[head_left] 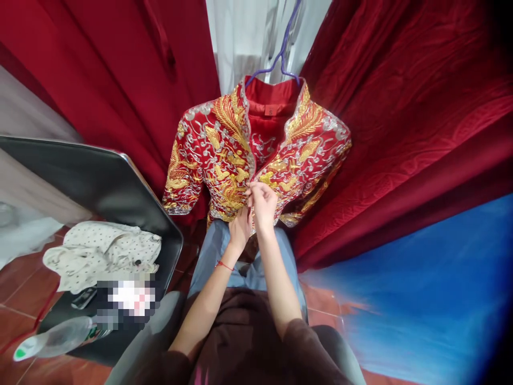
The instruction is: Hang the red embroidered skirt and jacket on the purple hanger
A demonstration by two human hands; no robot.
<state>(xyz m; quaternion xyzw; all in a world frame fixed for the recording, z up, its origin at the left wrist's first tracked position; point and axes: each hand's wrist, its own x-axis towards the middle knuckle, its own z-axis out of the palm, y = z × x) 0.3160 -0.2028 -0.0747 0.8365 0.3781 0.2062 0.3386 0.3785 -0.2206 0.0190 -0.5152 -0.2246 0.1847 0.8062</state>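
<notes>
A red jacket (230,166) with gold and silver embroidery and a stand-up collar hangs on a purple hanger (280,59) in front of me. Its front edges lie apart in a V at the top and meet near my hands. My right hand (263,203) is closed in a pinch at the bottom of that V; what exactly its fingertips grip is too small to tell. Just below, my left hand (240,229), with a red string on the wrist, has its fingers closed on the jacket's lower front edge. The jacket's hem is partly hidden behind my hands.
On my left stands a black chair (100,166) bearing a white dotted cloth (112,243), a dark phone-like object (84,297) and a plastic bottle (64,337). Red curtains (401,123) hang on both sides. Blue fabric (433,299) spreads at right.
</notes>
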